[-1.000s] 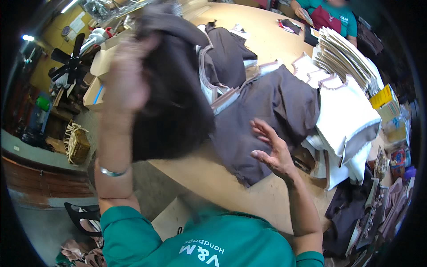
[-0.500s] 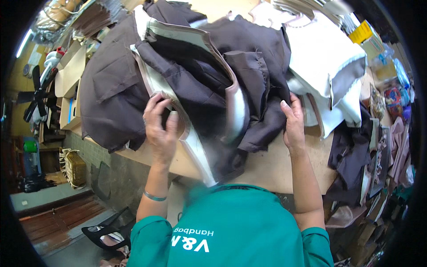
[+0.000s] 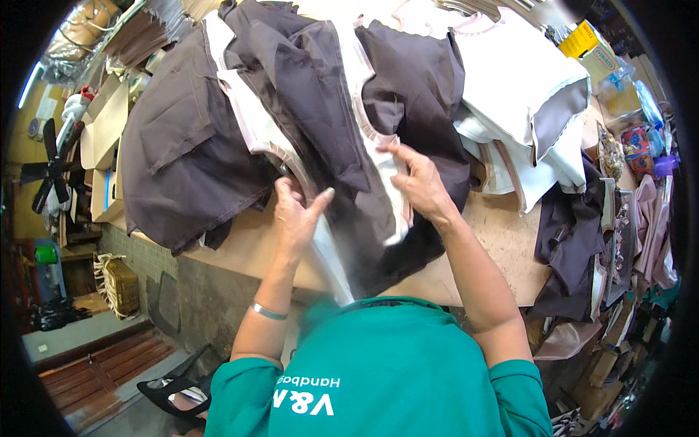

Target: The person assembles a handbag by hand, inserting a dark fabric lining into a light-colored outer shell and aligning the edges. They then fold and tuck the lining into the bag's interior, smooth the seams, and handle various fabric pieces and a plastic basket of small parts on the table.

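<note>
Several dark brown fabric pieces (image 3: 182,146) are heaped across the work table, with a long pale-edged dark fabric panel (image 3: 328,124) in front of me. My right hand (image 3: 422,186) grips the panel's right pale border, fingers bent over it and thumb pressed close by. At the left pale border, my left hand (image 3: 295,222) has its thumb spread away from its partly bent fingers, which touch the cloth. The panel's lower end hangs toward my green shirt (image 3: 393,364) and is blurred there.
A stack of white fabric pieces (image 3: 517,80) lies at the right of the table (image 3: 488,255). More dark cloth (image 3: 571,255) drapes over its right edge. At the left stand an open cardboard box (image 3: 105,156), a black fan (image 3: 52,167) and a woven basket (image 3: 116,284).
My right hand has moved left and inward onto the pale border. The left hand has shifted slightly down and right. The panel's folded opening now lies flatter, with its right border turned up.
</note>
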Available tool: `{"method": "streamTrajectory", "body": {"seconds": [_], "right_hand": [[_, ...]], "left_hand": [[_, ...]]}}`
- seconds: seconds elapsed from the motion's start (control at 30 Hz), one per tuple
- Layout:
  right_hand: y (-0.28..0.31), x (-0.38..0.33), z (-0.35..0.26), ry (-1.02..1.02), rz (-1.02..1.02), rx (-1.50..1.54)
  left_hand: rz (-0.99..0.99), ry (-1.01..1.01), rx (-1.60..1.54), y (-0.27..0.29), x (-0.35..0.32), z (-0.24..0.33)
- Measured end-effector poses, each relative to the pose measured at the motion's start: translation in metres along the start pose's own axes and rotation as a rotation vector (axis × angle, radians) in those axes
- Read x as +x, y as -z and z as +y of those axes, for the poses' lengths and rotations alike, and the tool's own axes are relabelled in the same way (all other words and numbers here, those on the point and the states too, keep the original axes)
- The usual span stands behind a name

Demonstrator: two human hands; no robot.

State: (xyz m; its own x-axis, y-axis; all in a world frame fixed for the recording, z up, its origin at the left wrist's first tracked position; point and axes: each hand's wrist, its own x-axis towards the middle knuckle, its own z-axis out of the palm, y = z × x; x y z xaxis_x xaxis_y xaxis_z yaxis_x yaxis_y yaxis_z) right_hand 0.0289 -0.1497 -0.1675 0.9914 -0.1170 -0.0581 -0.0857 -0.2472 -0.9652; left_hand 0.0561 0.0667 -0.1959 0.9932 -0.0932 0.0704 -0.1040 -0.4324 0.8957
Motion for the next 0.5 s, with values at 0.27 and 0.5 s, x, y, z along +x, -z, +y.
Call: {"method": "streamTrajectory", "body": {"seconds": [0.27,0.5], "right_hand": [[0.112,-0.088,-0.045,-0.034,0.206,0.039],[0.173,-0.167,0.005,-0.291,0.291,0.183]], "left_hand": [[0.06,-0.502,0.257,0.059,0.041,0.074],[0.216,-0.568,0.871,0.192,0.144,0.132]]}}
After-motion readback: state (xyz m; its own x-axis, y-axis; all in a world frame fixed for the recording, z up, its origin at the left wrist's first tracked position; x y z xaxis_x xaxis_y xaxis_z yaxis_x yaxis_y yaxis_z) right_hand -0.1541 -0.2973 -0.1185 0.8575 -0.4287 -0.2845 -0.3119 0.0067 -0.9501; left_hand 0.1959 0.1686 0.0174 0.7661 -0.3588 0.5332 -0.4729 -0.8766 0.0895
